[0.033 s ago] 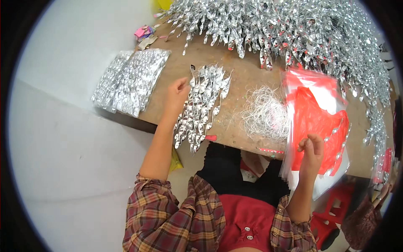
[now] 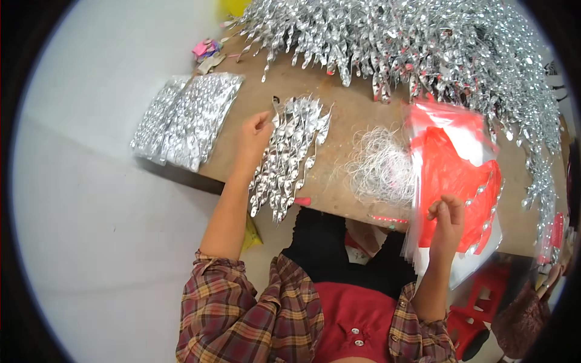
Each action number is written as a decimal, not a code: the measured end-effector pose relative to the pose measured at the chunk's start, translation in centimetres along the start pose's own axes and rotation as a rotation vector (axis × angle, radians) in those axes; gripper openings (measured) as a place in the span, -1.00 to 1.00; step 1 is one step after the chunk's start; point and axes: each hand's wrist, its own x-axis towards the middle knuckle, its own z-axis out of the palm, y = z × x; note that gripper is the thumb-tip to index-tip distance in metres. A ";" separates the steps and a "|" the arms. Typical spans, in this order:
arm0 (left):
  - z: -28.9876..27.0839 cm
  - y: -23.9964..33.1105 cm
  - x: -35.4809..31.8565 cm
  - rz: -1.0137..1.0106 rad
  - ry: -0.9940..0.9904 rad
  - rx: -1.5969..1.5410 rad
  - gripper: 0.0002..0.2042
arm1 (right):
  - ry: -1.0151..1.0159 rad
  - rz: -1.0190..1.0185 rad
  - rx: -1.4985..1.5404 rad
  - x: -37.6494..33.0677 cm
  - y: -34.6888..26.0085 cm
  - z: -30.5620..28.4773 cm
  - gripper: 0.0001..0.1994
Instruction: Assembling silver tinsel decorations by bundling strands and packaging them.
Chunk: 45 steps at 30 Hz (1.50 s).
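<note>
Resting at the near side of the desk (image 2: 357, 103), your left hand (image 2: 257, 128) curls its fingers beside the upper left of a bunch of twisted silver strands (image 2: 293, 145). Whether it pinches a strand end I cannot tell. Your right hand (image 2: 446, 215) hangs over a red plastic sheet (image 2: 451, 166) toward the desk's right end, thumb and fingers bent together; a fine thread could be there, but none shows clearly.

The bunch lies by the near edge, its lower tips reaching past it. The step in hand looks like handling these strands — judged only from where your left hand sits. Any move on them calls for a light pinch at the upper ends, since thin twists snag easily.

Between your hands sits a tangle of white thread (image 2: 384, 166). Clear sleeves (image 2: 426, 253) around the red sheet jut over the near edge. Silver-filled clear packets (image 2: 193, 121) lie at the left edge, and a heap of silver strands (image 2: 393, 42) covers the far edge, spilling down the right.

Your fingertips' inner sides are hidden; the heap's far side and a yellow thing (image 2: 234, 6) beyond the far left corner are cut off — the small pink-and-purple bits (image 2: 206, 47) nearby are hard to make out.
</note>
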 end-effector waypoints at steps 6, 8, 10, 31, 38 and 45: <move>4.4 2.7 6.6 0.312 0.019 0.083 -0.61 | -0.055 0.005 -0.006 -0.2 0.1 0.9 -0.86; 6.7 4.2 9.6 0.386 0.058 0.086 -0.58 | -0.056 -0.005 -0.021 -0.4 0.1 0.7 -0.87; 8.7 5.1 12.4 0.371 0.245 0.223 -0.45 | -0.054 0.015 -0.010 -0.7 0.0 0.6 -0.88; 5.7 7.6 9.6 0.207 0.084 0.032 -0.85 | -0.123 0.138 0.066 -2.3 0.0 3.0 -0.90; -1.0 6.6 5.4 0.176 -0.108 0.247 -0.83 | -0.171 0.201 0.147 -2.9 0.9 2.2 -0.90; -3.0 4.4 -6.5 -0.111 -0.330 -0.204 -0.81 | -0.226 0.276 0.084 -2.5 1.2 2.1 -0.80</move>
